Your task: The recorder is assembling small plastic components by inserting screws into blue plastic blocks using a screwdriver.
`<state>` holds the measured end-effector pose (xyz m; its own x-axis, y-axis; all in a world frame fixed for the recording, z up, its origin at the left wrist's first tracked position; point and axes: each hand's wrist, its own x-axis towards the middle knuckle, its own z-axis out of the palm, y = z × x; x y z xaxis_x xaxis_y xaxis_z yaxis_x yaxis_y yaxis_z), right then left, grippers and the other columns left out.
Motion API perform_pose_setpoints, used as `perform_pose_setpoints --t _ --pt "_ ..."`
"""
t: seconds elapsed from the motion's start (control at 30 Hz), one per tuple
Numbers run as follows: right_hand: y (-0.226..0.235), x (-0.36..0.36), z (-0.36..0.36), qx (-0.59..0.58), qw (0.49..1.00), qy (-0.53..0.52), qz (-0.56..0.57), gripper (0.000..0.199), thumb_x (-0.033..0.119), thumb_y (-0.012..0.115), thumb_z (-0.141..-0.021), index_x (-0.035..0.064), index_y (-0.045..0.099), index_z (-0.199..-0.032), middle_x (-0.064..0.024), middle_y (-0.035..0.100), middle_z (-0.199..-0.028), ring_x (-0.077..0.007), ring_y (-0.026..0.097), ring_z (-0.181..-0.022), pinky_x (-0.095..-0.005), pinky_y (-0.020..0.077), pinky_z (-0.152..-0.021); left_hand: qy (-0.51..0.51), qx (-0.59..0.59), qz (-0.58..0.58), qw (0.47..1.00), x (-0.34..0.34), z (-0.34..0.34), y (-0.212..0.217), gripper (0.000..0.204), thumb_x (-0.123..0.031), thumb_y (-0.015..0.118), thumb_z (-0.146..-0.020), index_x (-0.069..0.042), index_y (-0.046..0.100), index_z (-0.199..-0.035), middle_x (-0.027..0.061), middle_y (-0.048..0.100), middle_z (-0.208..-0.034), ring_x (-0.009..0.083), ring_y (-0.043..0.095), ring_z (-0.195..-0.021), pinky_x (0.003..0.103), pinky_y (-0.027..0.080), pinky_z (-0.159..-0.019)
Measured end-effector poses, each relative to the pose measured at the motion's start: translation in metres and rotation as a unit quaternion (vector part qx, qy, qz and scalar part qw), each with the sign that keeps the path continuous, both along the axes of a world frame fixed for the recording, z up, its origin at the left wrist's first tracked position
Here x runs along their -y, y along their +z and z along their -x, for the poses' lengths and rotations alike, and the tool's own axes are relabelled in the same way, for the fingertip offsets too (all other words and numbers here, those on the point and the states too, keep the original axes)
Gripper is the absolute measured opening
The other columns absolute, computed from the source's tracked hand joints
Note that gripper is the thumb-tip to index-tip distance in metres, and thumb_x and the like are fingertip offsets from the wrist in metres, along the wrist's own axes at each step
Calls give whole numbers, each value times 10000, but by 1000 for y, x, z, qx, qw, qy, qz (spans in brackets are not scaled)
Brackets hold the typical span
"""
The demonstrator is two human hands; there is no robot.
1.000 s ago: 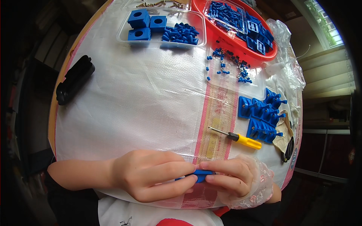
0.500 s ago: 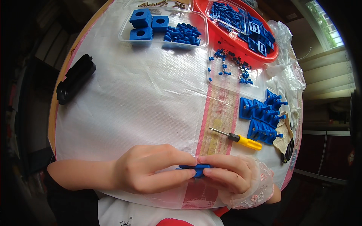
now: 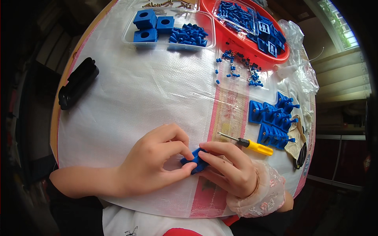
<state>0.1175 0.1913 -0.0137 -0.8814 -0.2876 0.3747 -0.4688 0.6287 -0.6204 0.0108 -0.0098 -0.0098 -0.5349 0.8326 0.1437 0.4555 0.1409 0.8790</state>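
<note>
A small blue plastic part is held between my two hands over the near part of the table, partly hidden by the fingers. My left hand pinches its left side with thumb and index finger. From the other side, my right hand grips the part, fingers on top and thumb out of sight. Beyond my right hand lies a screwdriver with a yellow and black handle, its tip pointing left. Several blue assembled pieces with knobbed arms stand grouped to the right.
A clear tub holds blue square blocks and cone-shaped pieces. Small blue fittings lie on a clear lid, beside a red basin of blue parts. A black case lies at the left edge, scissors at the right.
Both hands have moved slightly away from me and tilted the blue part from level to slanted. My left fingers have shifted into a rounder pinch.
</note>
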Motion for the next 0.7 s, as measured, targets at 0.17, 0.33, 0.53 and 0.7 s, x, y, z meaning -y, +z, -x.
perform_pose_setpoints --t 0.17,0.33,0.53,0.7 --pt "-2 0 1 -25 997 -2 -69 462 18 731 -676 -55 615 -1118 -176 613 -1189 -324 615 -959 -379 526 -822 12 9 35 999 -3 2 2 154 -53 778 -720 -25 667 -822 81 560 -905 207 581 -826 302 466 -700" --pt "-5 1 0 -16 998 -13 -54 510 10 729 -664 -49 595 -1152 -190 599 -1243 -336 602 -990 -388 520 -843 7 19 33 999 -2 3 3 112 -49 739 -756 -17 674 -841 90 593 -918 229 597 -862 325 480 -740" --pt "-4 -4 0 18 1000 17 -17 513 -30 741 -712 -21 589 -1203 -210 561 -1305 -350 592 -1049 -394 500 -879 -66 30 34 997 -1 19 5 115 4 730 -759 -20 694 -865 89 627 -926 220 620 -871 320 504 -748" --pt "-6 -8 2 32 998 55 19 515 -44 695 -695 -33 583 -1198 -214 550 -1243 -357 594 -1050 -396 515 -862 -120 -70 14 990 -1 30 2 159 -29 771 -726 -42 692 -864 66 633 -913 233 626 -838 330 512 -737"
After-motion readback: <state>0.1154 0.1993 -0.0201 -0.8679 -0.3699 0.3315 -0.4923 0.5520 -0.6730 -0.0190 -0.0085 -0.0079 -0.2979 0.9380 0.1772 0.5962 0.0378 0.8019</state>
